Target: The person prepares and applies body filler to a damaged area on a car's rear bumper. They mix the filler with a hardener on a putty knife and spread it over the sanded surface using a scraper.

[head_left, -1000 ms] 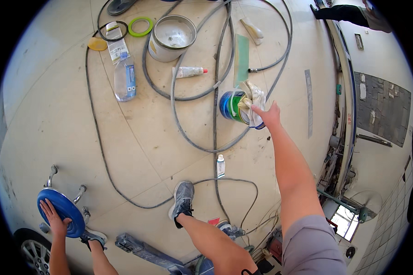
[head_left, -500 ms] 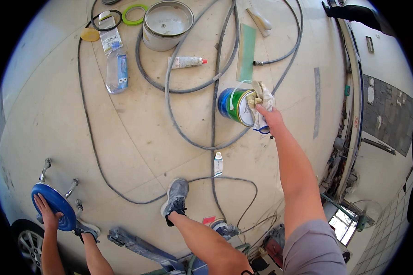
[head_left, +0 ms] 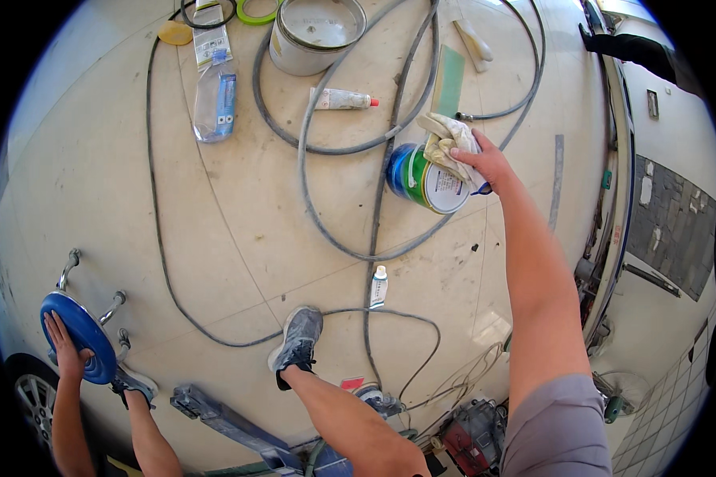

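Left to right, from your two grips.

Far left: a wheel (head_left: 33, 397) below your left grip (head_left: 66, 350), partly lost in the dark rim. That grip lies flat, fingers extended together, on the blue seat of a stool (head_left: 94, 335); your palm covers part of the seat. Chrome legs (head_left: 113, 305) slant away up-right of the hand.

Between the grips, on the floor (head_left: 239, 199): a clear bottle (head_left: 215, 107) well left of your right grip; a large tin (head_left: 290, 57) up-left of it, cut by the upper edge; a tube (head_left: 342, 99), red cap toward your right grip. A small white bottle (head_left: 379, 288) lies or stands down-left of that grip; which, you cannot tell.

Right grip (head_left: 485, 163): closed on a glove bundle (head_left: 444, 143), thumb on top. Long axis of bundle: upper left to lower right; finger ends point up-left, away from you, blue-edged cuff hanging below the hand. Count of gloves unclear in the folds; your own fingers mostly hidden behind.

Paint can (head_left: 418, 176): just down-left of your right grip. Axis slants likewise, blue base up-left, lid facing down-right. Glove overlaps its upper edge; contact cannot be made out.
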Motion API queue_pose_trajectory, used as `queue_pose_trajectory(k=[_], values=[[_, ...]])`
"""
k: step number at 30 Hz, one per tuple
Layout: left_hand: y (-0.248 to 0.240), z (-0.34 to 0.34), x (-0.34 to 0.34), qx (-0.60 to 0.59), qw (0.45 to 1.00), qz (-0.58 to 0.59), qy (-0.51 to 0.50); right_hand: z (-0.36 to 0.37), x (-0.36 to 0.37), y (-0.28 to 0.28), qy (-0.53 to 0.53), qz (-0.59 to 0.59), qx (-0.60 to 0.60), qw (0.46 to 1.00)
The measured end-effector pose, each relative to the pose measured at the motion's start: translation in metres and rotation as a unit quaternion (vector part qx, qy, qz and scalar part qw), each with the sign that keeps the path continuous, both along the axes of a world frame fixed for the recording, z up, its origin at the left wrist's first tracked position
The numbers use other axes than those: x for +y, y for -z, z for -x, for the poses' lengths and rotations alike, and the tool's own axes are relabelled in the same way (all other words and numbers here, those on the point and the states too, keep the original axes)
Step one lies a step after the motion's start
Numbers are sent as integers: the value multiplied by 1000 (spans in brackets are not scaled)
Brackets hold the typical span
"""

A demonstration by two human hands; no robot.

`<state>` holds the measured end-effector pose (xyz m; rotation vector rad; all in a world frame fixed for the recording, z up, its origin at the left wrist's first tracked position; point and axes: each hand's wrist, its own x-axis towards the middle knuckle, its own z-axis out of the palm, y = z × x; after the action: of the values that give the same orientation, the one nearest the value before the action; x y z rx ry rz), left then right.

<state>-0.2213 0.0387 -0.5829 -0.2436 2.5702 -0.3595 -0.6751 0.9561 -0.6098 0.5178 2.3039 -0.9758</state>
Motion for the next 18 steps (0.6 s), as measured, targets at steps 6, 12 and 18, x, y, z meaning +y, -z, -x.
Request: queue_pose_trajectory(k=[6,12,18], values=[[7,-1,-2,4,998,-37,-42,1,-15,-6,-37,1,-91,995],[14,-5,-4,5,995,-72,-63,-28,-2,-17,-145,-119,-82,979],[23,-2,-16,19,991,-95,-88,-98,-14,-52,-216,-162,-24,962]])
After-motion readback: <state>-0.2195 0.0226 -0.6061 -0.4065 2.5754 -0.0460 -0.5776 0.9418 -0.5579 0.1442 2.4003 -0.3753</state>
